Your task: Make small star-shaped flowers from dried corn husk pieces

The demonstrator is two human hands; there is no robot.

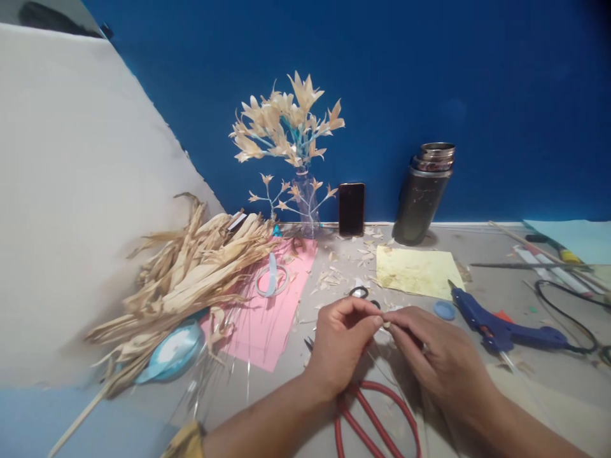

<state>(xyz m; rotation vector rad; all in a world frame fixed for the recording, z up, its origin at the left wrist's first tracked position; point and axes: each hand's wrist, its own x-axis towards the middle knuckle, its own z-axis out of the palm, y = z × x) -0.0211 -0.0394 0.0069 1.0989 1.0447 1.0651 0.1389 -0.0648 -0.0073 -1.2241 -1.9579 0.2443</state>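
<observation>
My left hand (341,343) and my right hand (443,350) meet over the table, thumbs and fingers pinched together. Between the fingertips shows a small pale piece (386,325), which looks like a bit of corn husk; most of it is hidden. A thin strand, perhaps wire, seems to run down below the fingers. Under my wrists lie large red-handled scissors (370,410), partly covered by my left hand. Just beyond my fingertips is a smaller pair of black-handled scissors (359,292), also partly hidden.
Dried corn husks (191,273) pile up at left by a blue ribbon roll (172,350) and pink paper (258,340). Husk flowers (286,121) stand in a bottle behind, beside a phone (351,210) and flask (422,197). A blue glue gun (506,331) lies right, near yellow paper (417,270).
</observation>
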